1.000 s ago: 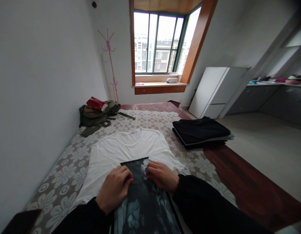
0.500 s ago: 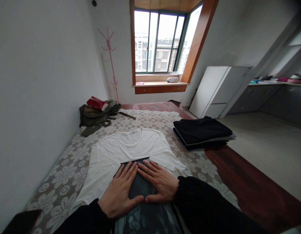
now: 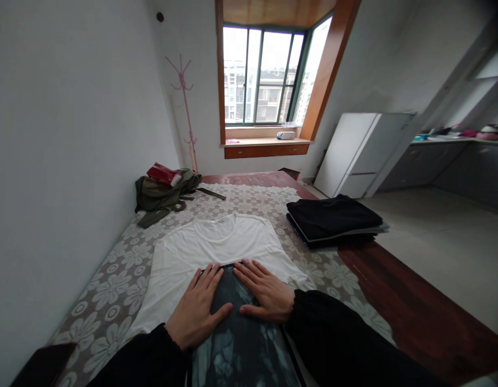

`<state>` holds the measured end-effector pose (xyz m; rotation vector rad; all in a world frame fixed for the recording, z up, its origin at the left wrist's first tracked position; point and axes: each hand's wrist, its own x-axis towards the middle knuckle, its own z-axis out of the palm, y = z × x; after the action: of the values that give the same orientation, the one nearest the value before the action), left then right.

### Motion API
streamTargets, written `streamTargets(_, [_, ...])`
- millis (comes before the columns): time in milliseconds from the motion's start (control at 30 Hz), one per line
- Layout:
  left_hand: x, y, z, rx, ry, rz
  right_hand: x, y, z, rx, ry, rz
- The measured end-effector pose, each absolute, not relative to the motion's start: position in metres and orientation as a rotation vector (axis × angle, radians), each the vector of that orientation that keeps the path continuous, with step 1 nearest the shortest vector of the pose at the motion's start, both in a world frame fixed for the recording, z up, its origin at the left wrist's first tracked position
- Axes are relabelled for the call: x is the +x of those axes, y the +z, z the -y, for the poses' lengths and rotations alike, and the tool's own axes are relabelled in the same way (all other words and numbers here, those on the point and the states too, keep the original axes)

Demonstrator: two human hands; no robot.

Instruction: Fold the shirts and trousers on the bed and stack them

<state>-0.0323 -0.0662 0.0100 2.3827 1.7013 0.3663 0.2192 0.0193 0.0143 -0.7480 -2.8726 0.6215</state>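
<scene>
White shirt point(image 3: 216, 247) spread flat at the near middle, neckline toward the far side, over a grey-and-white flowered cloth point(image 3: 128, 258). Down its near part, a dark pictured panel point(image 3: 240, 349). Flat on the panel's left side, the left hand point(image 3: 200, 309), fingers stretched toward the panel's far edge, thumb turned inward. Opposite, on the right side, the right hand point(image 3: 267, 293), likewise spread wide, thumb toward the other thumb, tips apart. Both palms down, gripping nothing. Black sleeves point(image 3: 139, 355) down to both wrists.

Farther off to the right, a folded stack of dark garments point(image 3: 333, 215) beside bare red-brown wood point(image 3: 413, 301). At far left, an olive backpack point(image 3: 160, 196) with a red packet point(image 3: 162, 173) on top. At near left, a dark flat object point(image 3: 43, 365), partly cut off. Farther back, a pink coat stand point(image 3: 186, 113), a window point(image 3: 268, 75) and, to the right, a white fridge point(image 3: 345, 150).
</scene>
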Motion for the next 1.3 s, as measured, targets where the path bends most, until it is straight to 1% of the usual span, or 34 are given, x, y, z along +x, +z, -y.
streamTargets(133, [-0.04,0.013,0.057,2.195,0.393,-1.751,0.219,0.014,-0.023,-0.738,0.622,2.878])
streamTargets(233, [-0.056,0.021,0.03,2.19,0.272,-1.856,0.211,0.019,-0.048,-0.807,0.554,2.84])
streamTargets(300, [-0.071,0.028,0.004,2.196,0.187,-1.967,0.201,0.024,-0.076,-0.945,0.443,2.818])
streamTargets(367, [-0.086,0.032,-0.022,2.15,0.167,-2.077,0.191,0.026,-0.106,-1.17,0.345,2.801])
streamTargets(433, [-0.097,0.031,-0.04,2.078,0.151,-2.177,0.185,0.026,-0.131,-1.375,0.299,2.759])
streamTargets(533, [-0.107,0.024,-0.05,1.997,0.127,-2.281,0.186,0.02,-0.15,-1.514,0.272,2.696])
streamTargets(667, [-0.112,0.013,-0.051,1.977,0.125,-2.333,0.189,0.012,-0.156,-1.549,0.256,2.667])
streamTargets(867, [-0.118,0.014,-0.067,2.007,0.159,-2.351,0.184,0.016,-0.174,-1.543,0.224,2.651])
streamTargets(1100, [-0.122,0.007,-0.07,2.011,0.228,-2.379,0.184,0.004,-0.182,-1.617,0.208,2.609])
streamTargets(1300, [-0.119,0.026,-0.06,2.021,0.282,-2.364,0.186,0.024,-0.167,-1.615,0.198,2.646])
